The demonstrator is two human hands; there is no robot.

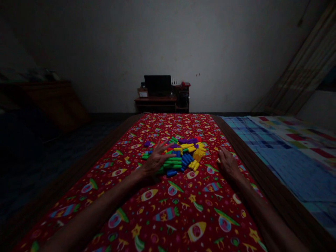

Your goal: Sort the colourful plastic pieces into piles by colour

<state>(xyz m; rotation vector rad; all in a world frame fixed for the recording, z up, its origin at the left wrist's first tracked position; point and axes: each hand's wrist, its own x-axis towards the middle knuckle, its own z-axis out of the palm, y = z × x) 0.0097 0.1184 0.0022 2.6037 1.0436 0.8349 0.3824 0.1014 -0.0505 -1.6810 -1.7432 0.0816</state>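
Observation:
A pile of plastic building blocks (pixel 188 158) in green, blue, yellow, purple and red lies on a red printed cloth (pixel 170 196). My left hand (pixel 156 160) reaches over the pile's left side with its fingers spread, beside green blocks (pixel 173 162). It grips nothing that I can see; whether the palm touches blocks is hidden. To the right of the pile, apart from it, my right hand (pixel 229 163) rests low over the cloth, fingers stretched forward. A small pale spot shows beside its thumb, too dim to identify. One purple block (pixel 147 144) sits beyond my left hand.
A brown border (pixel 110 140) runs along the cloth's edges. Blue plaid and patchwork bedding (pixel 278 150) spreads on the right. By the far wall stands a small desk (pixel 156 99) with a dark monitor (pixel 158 85). A wooden cabinet (pixel 52 105) is at left, in dim light.

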